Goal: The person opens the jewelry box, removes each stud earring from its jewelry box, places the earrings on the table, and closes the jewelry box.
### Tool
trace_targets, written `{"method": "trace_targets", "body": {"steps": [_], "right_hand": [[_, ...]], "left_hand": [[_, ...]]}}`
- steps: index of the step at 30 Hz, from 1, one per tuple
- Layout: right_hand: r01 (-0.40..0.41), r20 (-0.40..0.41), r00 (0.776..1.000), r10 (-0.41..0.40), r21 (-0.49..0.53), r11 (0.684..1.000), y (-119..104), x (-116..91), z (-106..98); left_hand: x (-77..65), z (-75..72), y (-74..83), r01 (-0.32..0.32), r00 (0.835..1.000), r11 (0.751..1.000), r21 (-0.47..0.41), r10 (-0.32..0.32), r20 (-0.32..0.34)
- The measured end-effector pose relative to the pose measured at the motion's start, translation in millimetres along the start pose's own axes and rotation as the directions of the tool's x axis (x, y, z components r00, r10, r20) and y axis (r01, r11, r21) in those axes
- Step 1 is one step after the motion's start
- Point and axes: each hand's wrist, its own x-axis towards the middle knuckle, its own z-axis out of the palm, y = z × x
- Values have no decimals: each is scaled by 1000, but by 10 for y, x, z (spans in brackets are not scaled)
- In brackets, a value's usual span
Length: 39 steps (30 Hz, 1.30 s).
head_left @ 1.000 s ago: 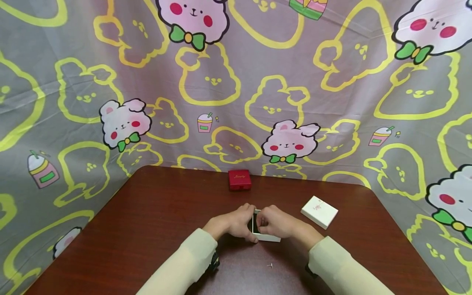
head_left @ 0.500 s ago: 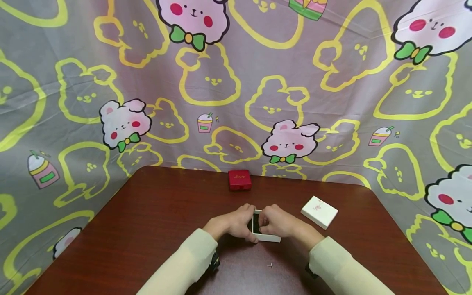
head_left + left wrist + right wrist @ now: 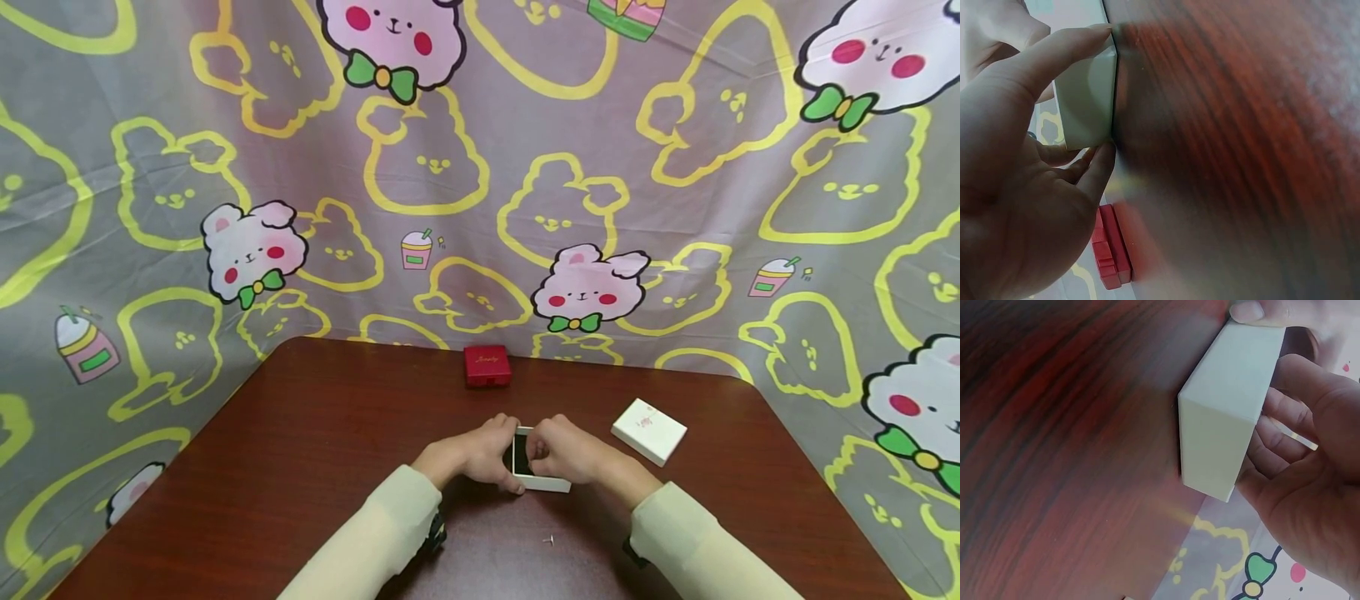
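Observation:
My left hand [image 3: 487, 452] grips the left end of a small white box [image 3: 542, 482] with a black inside, thumb on the near side and fingers on the far side. The box stands on the table, its top uncovered. My right hand [image 3: 564, 450] reaches over the rim with curled fingers [image 3: 535, 450] lowered to the black inside; whatever may be between its fingertips is hidden. In the right wrist view, the outer walls of the white box [image 3: 1219, 406] show beside this hand. A tiny metallic piece [image 3: 550, 540], perhaps a stud earring, lies nearer the front.
A white lid [image 3: 649, 431] with a reddish print lies to the right on the dark wooden table [image 3: 360, 417]. At the back sits a red box [image 3: 487, 367] with gold lettering. Patterned cloth [image 3: 465, 167] hangs behind the table and along its sides.
My right hand's fingers have shifted slightly to the right inside the white box, baring a little more of the black inside. My left hand keeps its hold in the same place.

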Motion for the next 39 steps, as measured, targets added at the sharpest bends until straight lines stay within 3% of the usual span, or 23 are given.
{"method": "trace_targets", "body": {"steps": [39], "right_hand": [[32, -32, 999, -32, -4, 999, 34, -34, -32]], "left_hand": [[-7, 0, 15, -6, 1000, 1000, 11, 6, -15]]}}
